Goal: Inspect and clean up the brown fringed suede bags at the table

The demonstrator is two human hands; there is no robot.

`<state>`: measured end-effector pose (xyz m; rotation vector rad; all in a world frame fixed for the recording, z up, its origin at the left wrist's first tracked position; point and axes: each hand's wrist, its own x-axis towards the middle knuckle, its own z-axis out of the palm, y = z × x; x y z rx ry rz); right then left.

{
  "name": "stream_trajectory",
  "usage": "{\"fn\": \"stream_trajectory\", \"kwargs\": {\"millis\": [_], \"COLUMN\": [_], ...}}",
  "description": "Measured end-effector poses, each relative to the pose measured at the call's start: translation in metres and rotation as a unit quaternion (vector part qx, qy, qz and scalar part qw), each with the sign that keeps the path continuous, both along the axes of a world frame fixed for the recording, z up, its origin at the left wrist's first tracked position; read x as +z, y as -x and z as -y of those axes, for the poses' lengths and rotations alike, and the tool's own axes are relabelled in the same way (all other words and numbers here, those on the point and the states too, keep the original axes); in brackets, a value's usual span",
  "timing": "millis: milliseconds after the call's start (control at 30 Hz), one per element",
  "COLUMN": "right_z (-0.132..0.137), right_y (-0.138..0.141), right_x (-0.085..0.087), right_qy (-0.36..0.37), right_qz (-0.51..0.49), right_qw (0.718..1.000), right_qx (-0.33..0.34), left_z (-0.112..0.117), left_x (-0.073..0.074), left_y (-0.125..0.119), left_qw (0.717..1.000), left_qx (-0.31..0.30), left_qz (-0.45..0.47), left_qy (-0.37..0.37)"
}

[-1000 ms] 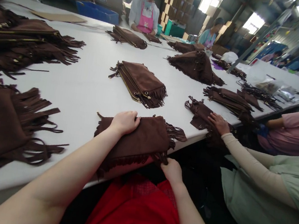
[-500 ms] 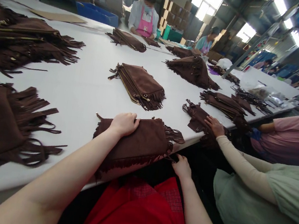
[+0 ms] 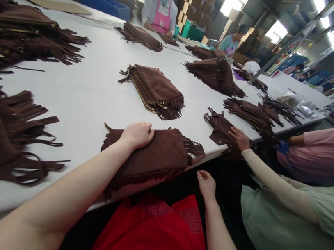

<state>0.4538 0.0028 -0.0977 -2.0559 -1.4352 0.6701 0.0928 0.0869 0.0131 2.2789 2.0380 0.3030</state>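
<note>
Head view: brown fringed bag (image 3: 163,153) at near edge of white counter (image 3: 92,89), contents hidden.
R grip (image 3: 206,185) just off bag's near R corner, fingertips pinched tog., can't tell if anything's btwn; L grip (image 3: 137,135) curled over bag's far edge, holding it; beyond, stacked zip bags (image 3: 160,86), insides n/v; far side, blue bin (image 3: 105,3), contents n/v.

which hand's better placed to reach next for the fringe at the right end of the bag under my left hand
Probably the right hand: it is off the fringed brown bag, just beyond the table edge, near that fringe. The left hand rests on the bag, farther away.
</note>
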Motion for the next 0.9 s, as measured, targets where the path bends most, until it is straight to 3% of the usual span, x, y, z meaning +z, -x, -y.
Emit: {"fn": "stream_trajectory", "kwargs": {"millis": [67,133,233,333,500,700,900], "right_z": [0.002,0.004,0.009,0.011,0.012,0.018,0.016], "right_y": [0.020,0.046,0.084,0.108,0.116,0.112,0.116], "right_x": [0.016,0.030,0.041,0.041,0.042,0.048,0.055], "right_qy": [-0.096,-0.127,-0.047,0.025,0.044,0.060,0.070], "right_qz": [-0.078,-0.146,-0.241,-0.306,-0.377,-0.463,-0.395], "right_qw": [0.992,0.979,0.956,0.936,0.918,0.877,0.909], "right_qx": [0.016,0.061,0.158,0.174,0.113,0.115,0.114], "left_z": [-0.001,-0.001,0.000,0.001,0.001,0.000,0.000], "left_x": [0.000,0.001,0.002,0.003,0.003,0.003,0.003], "left_y": [0.000,0.000,-0.001,-0.001,-0.002,-0.002,-0.001], "left_qw": [1.000,1.000,1.000,1.000,0.999,0.999,0.999], "left_qx": [0.001,0.002,0.003,0.000,0.003,0.005,0.000], "left_qz": [-0.001,-0.003,-0.014,-0.031,-0.043,-0.049,-0.041], "left_qy": [0.006,0.015,0.014,0.001,-0.002,0.003,-0.001]}}
